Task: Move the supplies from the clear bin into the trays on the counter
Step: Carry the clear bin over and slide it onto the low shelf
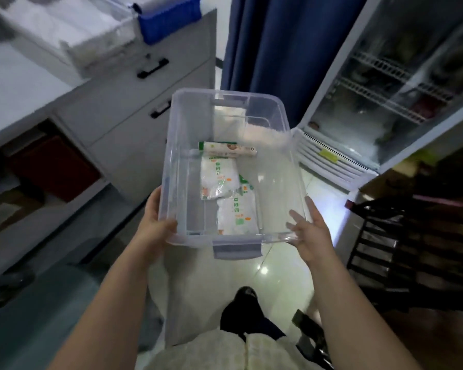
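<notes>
Above the floor, clear bin (267, 166) gripped by left hand (155, 231) and right hand (312, 233), white green-printed packets (219, 180) inside

The clear bin (273, 145) is see-through plastic with greyish-lilac latches. Inside it, two flat packets (219, 180) are white with green and orange print, and a rolled pack (227, 151) is cream with a green band. On the white counter (16, 84) stands a blue tray (169, 20) beside a clear one (72, 30) holding white contents. The cabinet (134, 108) is pale grey with black handles. The curtain (281, 44) is dark blue.
</notes>
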